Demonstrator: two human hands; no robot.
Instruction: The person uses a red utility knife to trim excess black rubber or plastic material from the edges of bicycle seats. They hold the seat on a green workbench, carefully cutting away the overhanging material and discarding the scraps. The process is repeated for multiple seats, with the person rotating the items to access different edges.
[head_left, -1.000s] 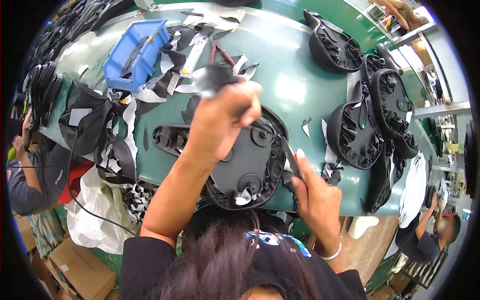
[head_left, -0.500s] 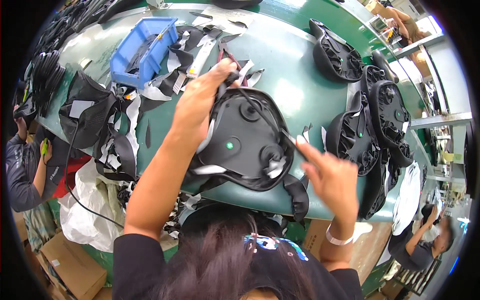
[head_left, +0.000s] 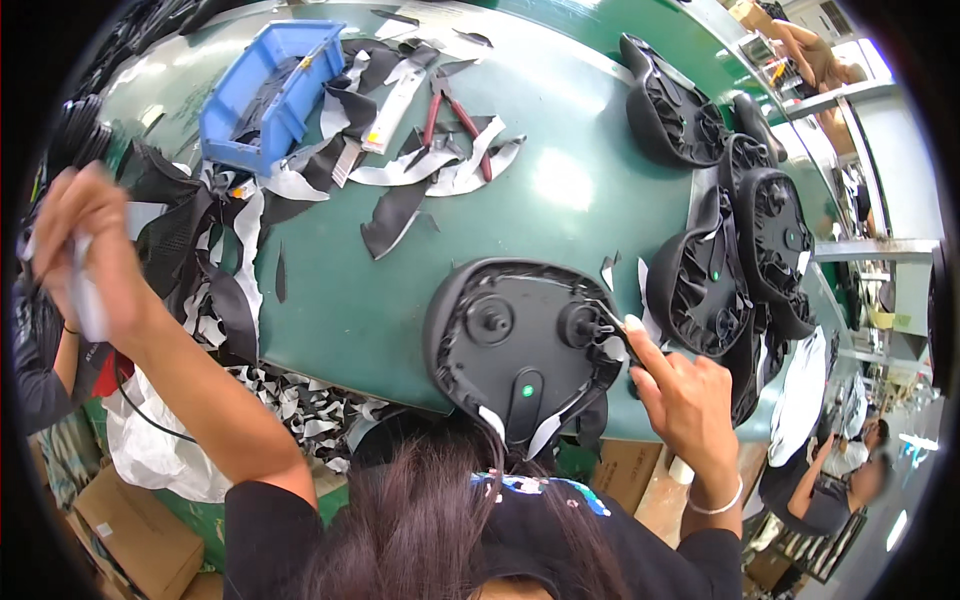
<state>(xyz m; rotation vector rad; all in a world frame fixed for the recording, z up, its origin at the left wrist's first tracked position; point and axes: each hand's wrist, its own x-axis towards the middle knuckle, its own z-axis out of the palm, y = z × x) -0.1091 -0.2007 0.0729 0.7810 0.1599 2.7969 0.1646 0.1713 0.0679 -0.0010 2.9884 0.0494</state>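
Observation:
A black moulded seat shell (head_left: 520, 345), shaped like a bicycle saddle, lies underside up near the table's front edge. Two round bosses and a small green dot show inside it, with black cover material gathered along the rim. My right hand (head_left: 690, 400) is closed on a slim dark knife-like tool (head_left: 633, 350), index finger stretched along it, its tip at the shell's right rim. Far to the left, my left hand (head_left: 85, 255) is raised away from the shell, blurred. It is closed on a whitish piece (head_left: 88, 290), whose kind the blur hides.
Red-handled cutting pliers (head_left: 452, 115) lie among black and white scraps beside a blue bin (head_left: 262, 95). More black seat shells (head_left: 700, 270) are stacked at the right. Black fabric pieces (head_left: 180, 215) lie at the left. Other people sit at both sides.
My left hand has let go of the shell's far rim and swung far left with a whitish piece. The shell has turned and come nearer. The tool stays in my right hand.

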